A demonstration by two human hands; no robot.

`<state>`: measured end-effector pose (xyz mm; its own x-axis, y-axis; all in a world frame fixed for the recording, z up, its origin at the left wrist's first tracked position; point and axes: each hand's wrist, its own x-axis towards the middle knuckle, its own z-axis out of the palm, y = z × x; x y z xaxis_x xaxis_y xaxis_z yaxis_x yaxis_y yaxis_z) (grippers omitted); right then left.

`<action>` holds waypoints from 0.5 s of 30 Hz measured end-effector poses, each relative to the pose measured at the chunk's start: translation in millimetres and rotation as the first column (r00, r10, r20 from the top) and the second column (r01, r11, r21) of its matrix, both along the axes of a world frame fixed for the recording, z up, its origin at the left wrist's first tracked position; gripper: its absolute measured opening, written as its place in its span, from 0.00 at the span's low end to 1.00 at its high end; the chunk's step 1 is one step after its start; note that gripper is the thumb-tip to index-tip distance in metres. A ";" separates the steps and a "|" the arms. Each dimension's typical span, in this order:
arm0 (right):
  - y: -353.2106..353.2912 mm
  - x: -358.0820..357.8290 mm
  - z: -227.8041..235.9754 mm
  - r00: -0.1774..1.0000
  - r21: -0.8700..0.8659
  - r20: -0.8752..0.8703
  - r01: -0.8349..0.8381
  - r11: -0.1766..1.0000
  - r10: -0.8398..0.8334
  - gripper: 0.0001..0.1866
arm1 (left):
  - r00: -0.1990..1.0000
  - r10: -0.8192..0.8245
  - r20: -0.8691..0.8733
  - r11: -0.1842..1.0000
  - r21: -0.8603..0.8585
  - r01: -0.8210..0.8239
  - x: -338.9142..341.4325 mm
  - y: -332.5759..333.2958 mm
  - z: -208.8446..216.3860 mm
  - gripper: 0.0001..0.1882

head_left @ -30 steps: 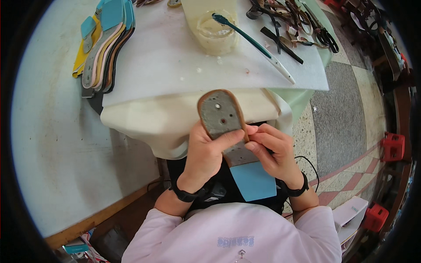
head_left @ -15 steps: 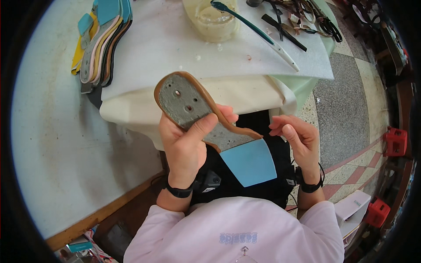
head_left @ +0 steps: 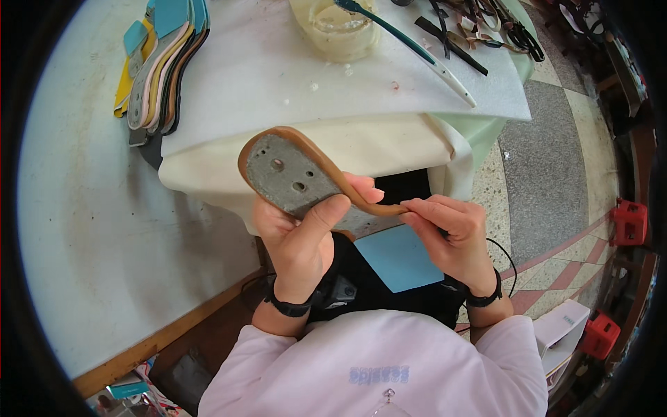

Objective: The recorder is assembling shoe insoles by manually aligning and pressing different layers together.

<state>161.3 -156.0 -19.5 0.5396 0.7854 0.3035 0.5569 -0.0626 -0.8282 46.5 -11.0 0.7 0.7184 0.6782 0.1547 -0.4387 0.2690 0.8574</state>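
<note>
A shoe insole (head_left: 281, 170) is held up in front of me, its grey, holed underside at the heel facing me. Brown edging wraps the heel rim, and the front part is light blue (head_left: 399, 257). My left hand (head_left: 299, 240) grips the insole around its middle, thumb on the grey face and fingertips showing past the far edge. With thumb and fingers, my right hand (head_left: 451, 233) pinches the brown edging (head_left: 375, 208) where it runs along the side toward the blue part. My fingers hide the end of that edging.
A stack of similar insoles (head_left: 163, 76) lies at the table's left. Behind the work stand a tub of pale paste (head_left: 340, 31) and a brush (head_left: 410, 48) with a green and white handle. Dark strap scraps (head_left: 472, 35) lie far right; a red stool (head_left: 629, 222) stands on the floor.
My right hand has come left and closed on the brown edging, which was loose at its end before. The heel has tilted a little to the left and down.
</note>
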 end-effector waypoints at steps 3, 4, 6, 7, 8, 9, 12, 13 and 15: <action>-2.1 3.8 -7.2 0.999 0.046 -0.050 -0.019 0.999 0.021 0.06 | 0.998 -0.059 -0.002 0.998 -0.022 0.059 5.8 0.4 -3.2 0.17; -2.5 4.6 -6.7 0.998 0.045 -0.051 -0.019 0.999 0.021 0.06 | 0.996 -0.087 -0.020 0.996 -0.008 0.087 7.4 -0.6 -4.5 0.21; -2.9 5.8 -3.2 0.998 0.058 -0.054 -0.026 0.998 0.029 0.06 | 0.992 -0.129 -0.014 0.992 -0.017 0.129 9.5 -4.1 -9.4 0.18; -1.9 5.8 -2.1 0.998 0.059 -0.056 -0.027 0.998 0.030 0.06 | 0.985 -0.172 -0.006 0.985 -0.025 0.171 9.5 -5.1 -12.1 0.15; -0.5 5.4 -1.2 0.999 0.073 -0.041 -0.028 0.997 0.031 0.06 | 0.985 -0.171 -0.008 0.985 -0.024 0.170 8.3 -5.5 -15.0 0.15; 0.5 5.2 -1.1 0.999 0.085 -0.025 -0.027 0.996 0.029 0.06 | 0.987 -0.151 -0.050 0.988 0.031 0.153 7.0 -6.1 -18.5 0.14; 1.9 4.7 -3.9 0.999 0.092 -0.031 -0.021 0.996 0.024 0.06 | 0.985 -0.113 -0.129 0.990 0.066 0.122 7.1 -7.0 -19.7 0.11; 2.1 4.9 -4.5 0.999 0.091 -0.032 -0.020 0.996 0.023 0.06 | 0.981 -0.098 -0.165 0.993 0.045 0.107 7.4 -7.1 -19.7 0.10; 2.4 5.2 -5.3 0.998 0.069 -0.048 -0.030 0.997 0.034 0.06 | 0.980 -0.067 -0.189 0.990 0.113 0.089 8.4 -5.8 -20.3 0.09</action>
<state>166.6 -153.6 -24.8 0.5301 0.7810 0.3302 0.5160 0.0119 -0.8565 54.9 -16.7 -19.6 0.7919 0.6037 0.0921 -0.2522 0.1860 0.9496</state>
